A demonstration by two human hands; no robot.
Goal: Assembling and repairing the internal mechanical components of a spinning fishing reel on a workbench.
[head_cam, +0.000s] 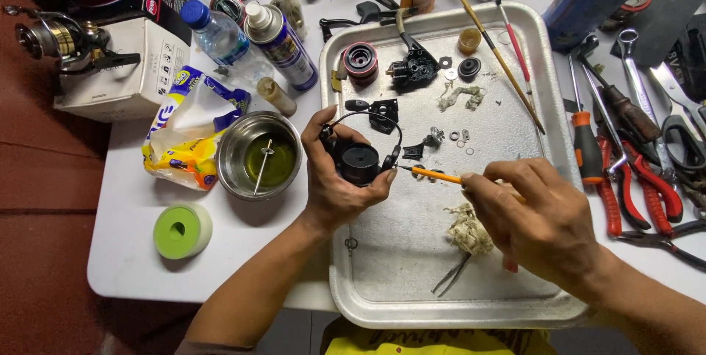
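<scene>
Over the metal tray (382, 281), the left hand (334, 178) is gripping the black reel rotor (360, 158) firmly while the right hand (533, 212) is pinching an orange-handled tool (435, 174), whose tip is best kept steady at the rotor's edge.

One metal tray (548, 105). One steel bowl (235, 171) of oil. One spray can (283, 46), one water bottle (217, 31), one green tape roll (182, 230). Two long brushes (493, 50) across the tray. One orange-handled screwdriver (586, 148). Two red-handled pliers (632, 186). One boxed-up spinning reel (55, 39) at far left. One red spool (361, 61).
</scene>
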